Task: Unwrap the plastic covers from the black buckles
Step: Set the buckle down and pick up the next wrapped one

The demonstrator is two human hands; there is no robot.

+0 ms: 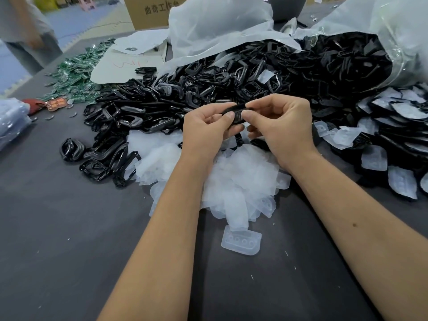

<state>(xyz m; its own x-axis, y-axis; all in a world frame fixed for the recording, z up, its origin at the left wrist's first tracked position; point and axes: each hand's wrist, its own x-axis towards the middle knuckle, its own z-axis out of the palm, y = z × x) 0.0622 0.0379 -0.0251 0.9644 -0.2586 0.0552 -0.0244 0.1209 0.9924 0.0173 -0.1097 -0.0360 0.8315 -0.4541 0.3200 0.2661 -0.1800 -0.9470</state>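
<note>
**Both hands pinching one black buckle above the pile of covers**

Head view: you are holding a single black buckle (237, 112) between both hands, raised over the dark grey table (58, 228). Your left hand (206, 128) is gripping its left end, thumb on top and fingers curled beneath. Your right hand (280, 126) is pinching the right end, thumb pressing just beside your left thumb. Whether a cover is on this buckle, you cannot tell here.

Directly under your wrists a heap of clear plastic covers (231, 181) is lying, with one loose cover (240, 240) sitting apart, nearer to you. Behind your hands a big mound of black buckles (162, 93) is spreading across the table, spilling from a large clear bag (220, 26). To your right, wrapped buckles (393, 126) are lying stacked. Far left, a scatter of green circuit boards (76, 72) is resting near a cardboard box (148, 10).
</note>
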